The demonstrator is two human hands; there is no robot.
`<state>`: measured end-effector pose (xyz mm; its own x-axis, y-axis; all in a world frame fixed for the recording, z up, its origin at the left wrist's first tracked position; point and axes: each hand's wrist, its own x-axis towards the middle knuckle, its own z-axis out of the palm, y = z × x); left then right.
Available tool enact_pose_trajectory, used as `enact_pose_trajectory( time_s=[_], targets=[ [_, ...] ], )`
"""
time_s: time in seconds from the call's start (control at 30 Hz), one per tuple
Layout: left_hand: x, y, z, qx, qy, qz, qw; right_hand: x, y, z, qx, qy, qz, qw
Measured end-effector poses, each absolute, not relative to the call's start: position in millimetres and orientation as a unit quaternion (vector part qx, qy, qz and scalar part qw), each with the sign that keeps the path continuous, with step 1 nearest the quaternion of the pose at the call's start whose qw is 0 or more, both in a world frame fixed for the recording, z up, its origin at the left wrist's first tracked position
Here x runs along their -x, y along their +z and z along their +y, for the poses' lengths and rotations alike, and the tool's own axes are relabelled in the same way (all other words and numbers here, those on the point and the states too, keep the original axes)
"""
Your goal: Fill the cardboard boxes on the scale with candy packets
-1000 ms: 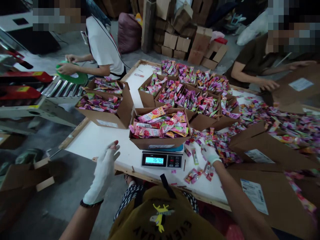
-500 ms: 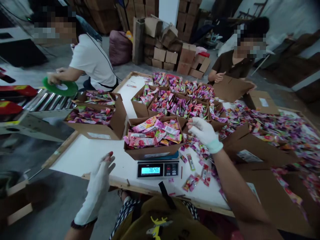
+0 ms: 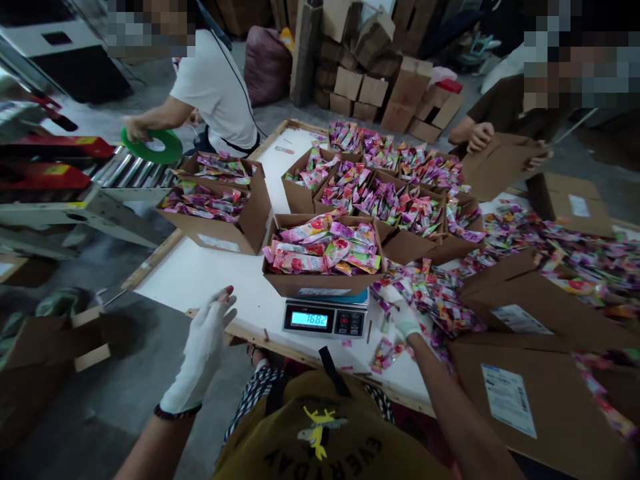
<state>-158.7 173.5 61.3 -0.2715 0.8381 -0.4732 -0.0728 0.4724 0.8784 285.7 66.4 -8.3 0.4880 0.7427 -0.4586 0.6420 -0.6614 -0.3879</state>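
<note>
A cardboard box heaped with small candy packets stands on a digital scale with a lit display. My left hand, in a white glove with bare fingertips, hovers left of the scale near the table's front edge. Its fingers are apart, and it holds nothing. Right of the scale, my gloved right hand reaches down among loose packets on the white table. Blur and the dim light hide its fingers, so I cannot tell whether they grip a packet.
Filled boxes stand behind the scale and at left. Open boxes and a large packet pile lie at right. One co-worker holds green tape by a roller conveyor; another handles a cardboard box.
My right hand has moved from beside the box down to the loose packets right of the scale. The scale's reading has risen slightly. My left hand stays open; the view has shifted.
</note>
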Motion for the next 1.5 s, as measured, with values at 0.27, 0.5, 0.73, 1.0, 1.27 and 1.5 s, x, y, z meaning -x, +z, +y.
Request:
enact_pose_trajectory(
  time_s=[0.27,0.5,0.73,1.0,1.27,1.5],
  targets=[
    [143,63,181,-0.291,0.419,0.661,0.550,-320,129,123,0.758,0.289,-0.402,0.426],
    [138,59,191,-0.294,0.422,0.633,0.578,-240,219,197,0.560,0.512,-0.479,0.442],
    [146,80,191,-0.279,0.454,0.638,0.556,-249,200,188,0.659,0.313,-0.577,0.367],
    [126,125,225,-0.334,0.503,0.586,0.541,-257,225,180,0.609,0.121,-0.731,0.285],
    [68,193,239,-0.753,0.390,0.415,0.329,-252,208,192,0.523,0.136,-0.821,0.182],
    [12,181,263,-0.939,0.157,0.243,0.185,-233,195,206,0.487,0.153,-0.860,-0.005]
  ],
)
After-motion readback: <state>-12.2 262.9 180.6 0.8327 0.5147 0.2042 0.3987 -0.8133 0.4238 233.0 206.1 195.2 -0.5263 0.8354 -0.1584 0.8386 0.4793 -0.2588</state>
